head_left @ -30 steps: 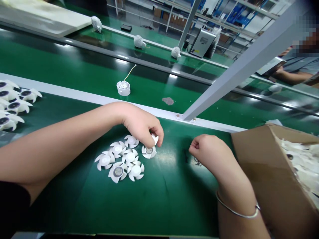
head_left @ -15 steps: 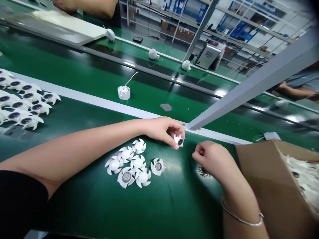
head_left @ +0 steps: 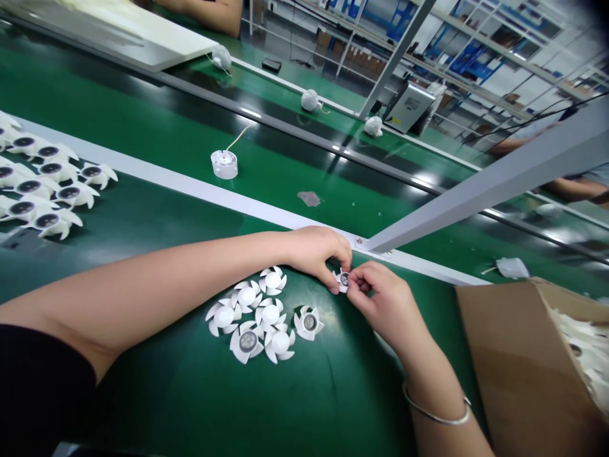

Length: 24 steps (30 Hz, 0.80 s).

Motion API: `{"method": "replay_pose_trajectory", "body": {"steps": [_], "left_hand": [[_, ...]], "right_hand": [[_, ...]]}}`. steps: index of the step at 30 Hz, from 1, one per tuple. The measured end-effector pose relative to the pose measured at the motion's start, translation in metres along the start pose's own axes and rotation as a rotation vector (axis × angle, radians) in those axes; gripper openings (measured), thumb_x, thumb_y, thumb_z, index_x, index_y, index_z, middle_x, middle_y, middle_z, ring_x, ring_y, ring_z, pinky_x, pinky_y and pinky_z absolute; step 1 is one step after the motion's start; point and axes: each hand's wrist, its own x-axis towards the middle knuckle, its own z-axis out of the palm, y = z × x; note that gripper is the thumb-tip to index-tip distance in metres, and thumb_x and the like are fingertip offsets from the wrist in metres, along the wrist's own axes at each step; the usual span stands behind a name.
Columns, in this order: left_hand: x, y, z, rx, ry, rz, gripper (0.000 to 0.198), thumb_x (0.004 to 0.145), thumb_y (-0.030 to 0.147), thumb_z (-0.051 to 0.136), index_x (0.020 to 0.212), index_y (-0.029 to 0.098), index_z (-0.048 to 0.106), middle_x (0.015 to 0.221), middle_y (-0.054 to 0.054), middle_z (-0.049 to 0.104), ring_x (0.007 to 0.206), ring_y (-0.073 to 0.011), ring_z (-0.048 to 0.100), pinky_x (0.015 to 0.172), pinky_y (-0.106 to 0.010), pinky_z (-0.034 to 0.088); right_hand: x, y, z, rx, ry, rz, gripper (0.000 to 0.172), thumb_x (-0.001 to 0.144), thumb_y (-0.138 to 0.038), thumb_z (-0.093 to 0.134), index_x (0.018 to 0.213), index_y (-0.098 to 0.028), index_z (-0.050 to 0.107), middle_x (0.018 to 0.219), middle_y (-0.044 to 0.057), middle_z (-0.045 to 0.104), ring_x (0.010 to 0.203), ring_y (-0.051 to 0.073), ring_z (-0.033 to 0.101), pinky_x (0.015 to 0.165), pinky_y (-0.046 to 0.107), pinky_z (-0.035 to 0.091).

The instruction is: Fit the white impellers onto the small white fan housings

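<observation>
A small white plastic fan impeller (head_left: 343, 280) with a dark metal hub is pinched between my left hand (head_left: 316, 255) and my right hand (head_left: 378, 303). Its blades are partly hidden by my fingers. Just below my left forearm lies a loose cluster of similar impellers (head_left: 252, 314) on the green conveyor belt (head_left: 157, 406). One more impeller (head_left: 309, 322) rests apart from the cluster, near my right hand. A thin metal bangle (head_left: 435, 412) circles my right wrist.
Rows of impellers (head_left: 47, 190) lie at the left. An open cardboard box (head_left: 518, 374) holding white parts stands at the right. A grey metal strut (head_left: 485, 184) crosses above the belt. A white round part with a wire (head_left: 224, 164) sits on the far belt, and a co-worker's arm (head_left: 209, 11) shows at the top.
My left hand has lifted an impeller from the belt and moved it up and right. My right hand has come left and now holds it too. The head view has shifted slightly.
</observation>
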Motion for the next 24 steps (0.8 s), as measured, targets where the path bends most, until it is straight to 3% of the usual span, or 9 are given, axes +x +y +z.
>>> {"method": "replay_pose_trajectory", "body": {"steps": [7,12,15,18,21,24], "left_hand": [[0.003,0.004,-0.001,0.035,-0.013,-0.058,0.028,0.072,0.038,0.082,0.093,0.023,0.073,0.105,0.000,0.071,0.098,-0.0183,0.063,0.076,-0.026,0.042],[0.002,0.006,-0.003,0.045,-0.018,-0.075,0.031,0.070,0.038,0.083,0.095,0.023,0.073,0.104,0.000,0.071,0.097,-0.0185,0.063,0.076,-0.026,0.042],[0.002,0.004,-0.003,0.033,-0.011,-0.063,0.032,0.069,0.038,0.084,0.095,0.023,0.074,0.104,0.000,0.072,0.097,-0.0180,0.064,0.076,-0.025,0.043],[0.002,0.002,-0.004,0.015,-0.009,-0.043,0.033,0.069,0.037,0.085,0.096,0.022,0.074,0.106,0.000,0.072,0.097,-0.0177,0.064,0.075,-0.025,0.043],[0.002,0.001,-0.005,0.005,-0.012,-0.047,0.035,0.068,0.039,0.085,0.096,0.022,0.073,0.106,-0.001,0.073,0.096,-0.0180,0.065,0.075,-0.025,0.043],[0.001,0.001,-0.005,0.006,-0.008,-0.052,0.035,0.068,0.041,0.085,0.096,0.022,0.073,0.107,-0.001,0.072,0.096,-0.0181,0.065,0.075,-0.025,0.043]], "right_hand": [[0.001,0.002,-0.001,-0.240,0.051,-0.153,0.011,0.090,-0.021,0.059,0.082,-0.016,0.064,0.081,0.004,0.064,0.073,0.016,0.061,0.064,0.027,0.047],[-0.003,-0.012,-0.008,-0.446,0.032,-0.328,0.015,0.093,-0.020,0.057,0.089,-0.015,0.070,0.086,0.007,0.069,0.075,0.018,0.064,0.067,0.030,0.047],[-0.006,-0.014,-0.017,-0.454,0.049,-0.398,0.013,0.092,-0.020,0.060,0.093,-0.016,0.073,0.087,0.005,0.072,0.072,0.017,0.065,0.068,0.031,0.047],[-0.007,0.006,-0.031,-0.331,0.206,-0.234,0.012,0.090,-0.022,0.062,0.082,-0.020,0.071,0.081,0.002,0.072,0.072,0.016,0.066,0.069,0.028,0.049],[-0.009,0.045,-0.043,-0.344,0.390,0.133,0.020,0.089,-0.031,0.060,0.075,-0.021,0.071,0.077,0.003,0.071,0.073,0.018,0.066,0.069,0.029,0.050],[-0.010,0.084,-0.042,-0.466,0.403,0.417,0.026,0.084,-0.035,0.057,0.083,-0.017,0.075,0.088,0.009,0.073,0.080,0.023,0.066,0.077,0.035,0.052]]}}
